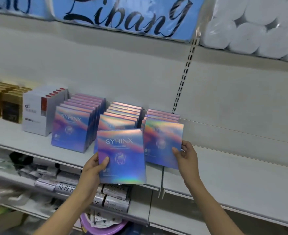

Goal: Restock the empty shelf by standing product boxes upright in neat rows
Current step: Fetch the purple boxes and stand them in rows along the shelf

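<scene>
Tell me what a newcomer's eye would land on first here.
The two shiny holographic boxes at centre draw the eye first: the left hand holds the SYRINX box in front of the shelf edge, and the right hand pinches a second box at the front of the right row. Above, the blue Libang sign and the white paper rolls stand out.

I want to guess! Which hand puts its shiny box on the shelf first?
Probably the right hand: its box already sits at the front of the third row. The left hand holds its box below the shelf edge.
</scene>
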Action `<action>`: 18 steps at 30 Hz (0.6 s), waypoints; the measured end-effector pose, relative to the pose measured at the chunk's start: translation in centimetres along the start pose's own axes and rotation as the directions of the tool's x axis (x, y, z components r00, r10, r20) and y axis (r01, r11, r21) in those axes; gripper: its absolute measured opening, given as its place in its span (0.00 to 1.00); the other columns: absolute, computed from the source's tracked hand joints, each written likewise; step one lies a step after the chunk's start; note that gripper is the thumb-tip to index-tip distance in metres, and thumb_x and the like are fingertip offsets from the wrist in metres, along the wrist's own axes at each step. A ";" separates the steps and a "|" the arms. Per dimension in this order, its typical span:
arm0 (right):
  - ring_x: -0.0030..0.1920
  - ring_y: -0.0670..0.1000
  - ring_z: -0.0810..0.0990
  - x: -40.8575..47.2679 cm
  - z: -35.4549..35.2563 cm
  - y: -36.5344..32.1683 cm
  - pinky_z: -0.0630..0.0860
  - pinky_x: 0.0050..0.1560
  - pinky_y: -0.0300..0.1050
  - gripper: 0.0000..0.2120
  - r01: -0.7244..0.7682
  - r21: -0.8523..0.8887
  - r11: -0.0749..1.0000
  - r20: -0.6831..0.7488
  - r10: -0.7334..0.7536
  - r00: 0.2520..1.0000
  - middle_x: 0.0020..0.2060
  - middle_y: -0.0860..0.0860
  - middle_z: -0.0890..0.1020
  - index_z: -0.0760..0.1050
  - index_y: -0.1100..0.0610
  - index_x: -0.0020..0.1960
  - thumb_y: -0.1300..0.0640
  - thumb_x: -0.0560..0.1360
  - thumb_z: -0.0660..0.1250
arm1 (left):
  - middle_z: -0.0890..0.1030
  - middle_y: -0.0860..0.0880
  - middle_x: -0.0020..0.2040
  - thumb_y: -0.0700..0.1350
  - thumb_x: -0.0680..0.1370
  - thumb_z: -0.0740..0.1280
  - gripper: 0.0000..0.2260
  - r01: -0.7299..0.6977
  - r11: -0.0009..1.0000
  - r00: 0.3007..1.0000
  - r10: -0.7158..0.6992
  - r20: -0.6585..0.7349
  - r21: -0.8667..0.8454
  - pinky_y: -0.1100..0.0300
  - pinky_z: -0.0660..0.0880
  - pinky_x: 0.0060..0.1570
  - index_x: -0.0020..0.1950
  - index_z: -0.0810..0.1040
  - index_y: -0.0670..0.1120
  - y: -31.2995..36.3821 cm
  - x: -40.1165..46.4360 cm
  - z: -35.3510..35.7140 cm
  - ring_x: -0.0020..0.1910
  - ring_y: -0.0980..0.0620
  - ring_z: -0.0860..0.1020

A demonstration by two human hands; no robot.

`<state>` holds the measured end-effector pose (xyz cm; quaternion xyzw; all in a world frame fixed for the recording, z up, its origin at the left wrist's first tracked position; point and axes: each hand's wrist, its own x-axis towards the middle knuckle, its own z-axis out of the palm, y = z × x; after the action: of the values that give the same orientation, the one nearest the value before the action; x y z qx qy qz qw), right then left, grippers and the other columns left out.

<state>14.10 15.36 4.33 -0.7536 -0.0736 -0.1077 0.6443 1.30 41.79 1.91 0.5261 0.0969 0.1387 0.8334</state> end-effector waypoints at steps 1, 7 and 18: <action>0.53 0.51 0.82 -0.2 0.8 0.2 0.78 0.53 0.44 0.13 0.046 -0.108 0.993 -0.003 -0.046 0.999 0.52 0.46 0.82 0.74 0.54 0.59 0.66 0.77 0.68 | 0.85 0.45 0.57 0.37 0.80 0.64 0.12 0.003 1.000 1.000 -0.003 -0.008 0.004 0.56 0.83 0.49 0.62 0.79 0.43 0.2 0.0 -0.3 0.52 0.49 0.85; 0.71 0.56 0.63 -0.2 3.5 2.2 0.67 0.70 0.52 0.32 0.163 -0.472 0.866 -0.006 -0.188 0.982 0.69 0.55 0.65 0.64 0.60 0.71 0.62 0.72 0.75 | 0.85 0.44 0.58 0.59 0.56 0.84 0.38 -0.032 0.999 0.999 0.032 0.000 0.030 0.56 0.83 0.46 0.62 0.80 0.45 0.0 0.5 -2.0 0.54 0.46 0.85; 0.79 0.50 0.59 0.0 4.6 3.5 0.62 0.76 0.60 0.41 0.146 -0.156 0.977 0.094 -0.133 0.987 0.80 0.47 0.57 0.43 0.47 0.81 0.59 0.80 0.67 | 0.86 0.45 0.57 0.39 0.78 0.67 0.13 -0.015 0.998 0.999 0.018 -0.046 0.062 0.58 0.83 0.49 0.62 0.79 0.44 -0.9 1.1 -0.7 0.54 0.48 0.85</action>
<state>15.34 19.36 0.30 -0.8004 -0.1441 -0.1267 0.5679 2.25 42.39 0.83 0.5492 0.1160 0.1548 0.8130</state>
